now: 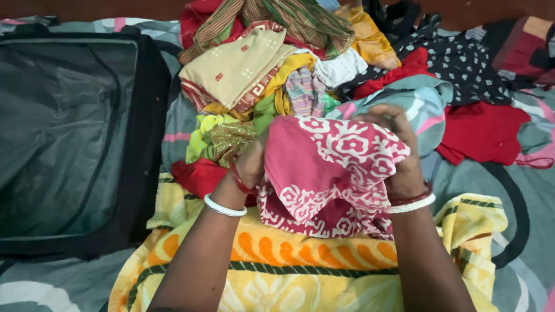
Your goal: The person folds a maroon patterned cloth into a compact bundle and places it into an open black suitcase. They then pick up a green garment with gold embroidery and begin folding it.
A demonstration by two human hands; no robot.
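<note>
Both my hands grip a pink cloth with a white flower print, held bunched up in front of me. My left hand clutches its left edge, with a red and a white bangle on the wrist. My right hand grasps the cloth's upper right part, fingers curled over the top. The cloth hangs down over a yellow and orange towel spread beneath my arms.
An open dark suitcase lies at the left. A heap of folded and loose clothes fills the area ahead: beige, green, yellow, red and a dark spotted fabric. A red garment lies at the right on a grey patterned bedsheet.
</note>
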